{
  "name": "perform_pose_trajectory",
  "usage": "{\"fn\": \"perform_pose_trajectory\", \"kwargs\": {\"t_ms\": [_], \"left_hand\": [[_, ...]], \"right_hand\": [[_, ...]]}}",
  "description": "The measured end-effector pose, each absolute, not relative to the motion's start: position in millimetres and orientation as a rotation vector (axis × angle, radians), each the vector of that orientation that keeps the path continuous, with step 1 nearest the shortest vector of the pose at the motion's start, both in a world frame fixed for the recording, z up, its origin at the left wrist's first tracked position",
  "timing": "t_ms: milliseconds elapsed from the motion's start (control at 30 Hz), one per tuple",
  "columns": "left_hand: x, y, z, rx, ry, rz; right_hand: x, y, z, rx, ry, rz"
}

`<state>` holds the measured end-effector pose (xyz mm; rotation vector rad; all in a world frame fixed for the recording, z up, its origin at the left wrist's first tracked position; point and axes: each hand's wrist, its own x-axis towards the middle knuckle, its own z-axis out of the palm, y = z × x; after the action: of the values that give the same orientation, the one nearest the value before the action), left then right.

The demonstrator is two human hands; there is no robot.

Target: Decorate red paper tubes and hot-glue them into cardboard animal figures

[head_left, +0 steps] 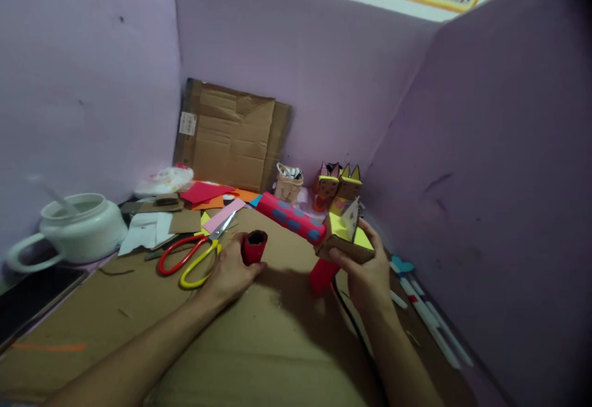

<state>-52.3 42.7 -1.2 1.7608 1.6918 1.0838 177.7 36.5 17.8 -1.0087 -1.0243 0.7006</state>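
My left hand (234, 269) is closed around a short red paper tube (254, 250), its dark open end facing up. In my right hand (370, 271) is a small cardboard box (350, 246) with yellow paper on top and a pointed flap standing up. Just behind the box is a pink glue gun (291, 217) with blue spots, its blue tip pointing left. Its red handle (322, 276) shows below the box, with a black cord running down. Whether my right fingers touch the glue gun is hidden. Scissors (215, 245) with red and yellow handles lie beside my left hand.
Paper scraps (208, 194) and a white pot (83, 228) stand left, near a dark flat device (41, 299). Cardboard sheets (231, 135) lean on the back wall. Eared box figures (340, 185) and a small basket (289, 185) are behind; white sticks (430, 320) lie right.
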Motion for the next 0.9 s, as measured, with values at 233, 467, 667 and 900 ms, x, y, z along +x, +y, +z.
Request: {"fn": "perform_pose_trajectory", "kwargs": {"t_ms": [233,467,667,900], "left_hand": [[-63,49,7,1.511,1.333,1.175],[-69,55,11,1.563,1.210,1.078],[-65,56,-4,1.566,1.327,1.141],[-61,46,-1,1.602,1.526,1.096]], "right_hand": [[177,35,22,-0.959,-0.946,0.768],[178,35,21,-0.959,-0.966,0.766],[180,36,15,-1.018,-1.014,0.738],[184,37,8,-1.098,-1.116,0.692]]}}
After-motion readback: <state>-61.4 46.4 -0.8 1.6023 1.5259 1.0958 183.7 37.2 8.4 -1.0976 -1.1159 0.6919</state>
